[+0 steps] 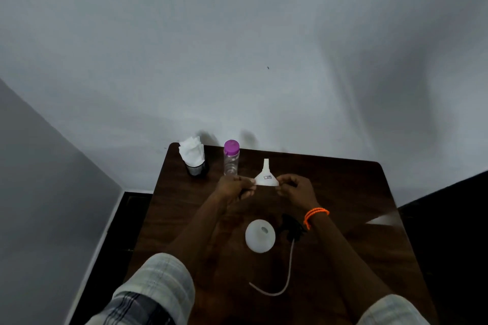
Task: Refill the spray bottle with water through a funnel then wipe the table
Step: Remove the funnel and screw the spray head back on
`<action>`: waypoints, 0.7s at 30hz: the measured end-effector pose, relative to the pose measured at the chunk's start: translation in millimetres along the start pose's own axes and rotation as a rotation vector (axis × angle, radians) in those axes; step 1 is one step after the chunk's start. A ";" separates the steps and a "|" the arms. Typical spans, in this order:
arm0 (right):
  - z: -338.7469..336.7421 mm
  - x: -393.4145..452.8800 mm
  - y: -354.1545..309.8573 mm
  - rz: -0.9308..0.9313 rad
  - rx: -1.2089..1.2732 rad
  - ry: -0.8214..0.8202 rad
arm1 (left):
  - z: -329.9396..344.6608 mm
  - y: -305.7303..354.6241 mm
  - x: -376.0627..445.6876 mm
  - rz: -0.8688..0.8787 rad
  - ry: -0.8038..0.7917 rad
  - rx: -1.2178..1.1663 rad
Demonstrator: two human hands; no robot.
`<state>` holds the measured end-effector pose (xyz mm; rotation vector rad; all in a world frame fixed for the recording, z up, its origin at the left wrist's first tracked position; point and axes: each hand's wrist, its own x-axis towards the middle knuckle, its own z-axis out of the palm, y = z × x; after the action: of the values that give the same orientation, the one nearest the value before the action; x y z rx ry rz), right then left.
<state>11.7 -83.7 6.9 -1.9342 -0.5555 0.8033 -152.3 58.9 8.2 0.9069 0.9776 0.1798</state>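
Observation:
A white funnel [266,175] sits upside down, spout up, near the middle of the dark wooden table [356,192]. My left hand [233,188] pinches its left rim and my right hand [295,188] pinches its right rim. Closer to me stands the white spray bottle [260,236], seen from above with its neck uncapped. Its black spray head [290,227] lies just to the right, with a long white dip tube [286,272] curling toward me. A clear water bottle with a purple cap [231,158] stands behind the funnel.
A black holder with white tissues [194,158] stands at the table's back left corner. The table is pushed against a grey wall, with dark floor to the left and right of it.

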 end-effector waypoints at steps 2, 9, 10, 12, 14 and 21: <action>10.3 14.4 14.3 0.049 0.020 0.038 | 0.8 -10.7 22.2 -0.010 0.047 0.045; 37.7 66.0 56.3 0.137 0.023 0.053 | 1.3 -44.8 86.3 0.003 0.135 0.297; 39.1 66.0 53.6 0.143 0.008 0.054 | 0.3 -46.8 89.0 0.020 0.141 0.333; 44.1 75.7 57.4 0.166 -0.006 0.060 | -0.6 -51.5 101.5 0.045 0.149 0.424; 48.4 87.6 61.1 0.185 -0.018 0.067 | 1.1 -54.3 114.4 0.079 0.157 0.548; 53.1 108.1 67.9 0.216 -0.076 0.093 | 10.4 -48.1 133.8 0.176 0.190 0.799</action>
<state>50.3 -11.7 -104.7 -2.1149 -0.3283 0.8320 -79.1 90.8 -110.0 1.7337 1.1646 0.0144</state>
